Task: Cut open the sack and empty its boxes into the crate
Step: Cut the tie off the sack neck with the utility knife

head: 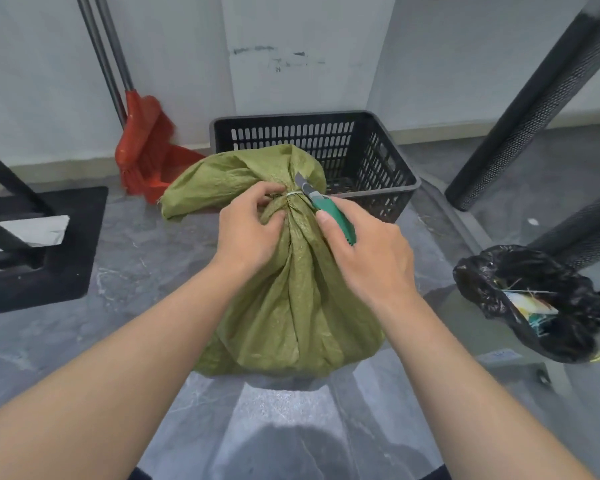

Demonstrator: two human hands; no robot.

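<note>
A green woven sack (pixel 291 299) stands on the floor in front of me, its neck bunched and bound with a thin white tie (pixel 293 193). My left hand (pixel 248 233) pinches the neck just below the tie. My right hand (pixel 364 251) grips a green utility knife (pixel 326 211); its blade tip rests against the tie on the neck's right side. Just behind the sack sits a black slotted plastic crate (pixel 361 147), and what shows of its inside holds nothing. The sack's contents are hidden.
A red broom and dustpan (pixel 146 157) lean on the wall at back left. A black bin bag (pixel 541 299) with rubbish sits at right. Black mesh legs (pixel 534 109) slant at right, and a black frame base (pixel 45 247) lies at left.
</note>
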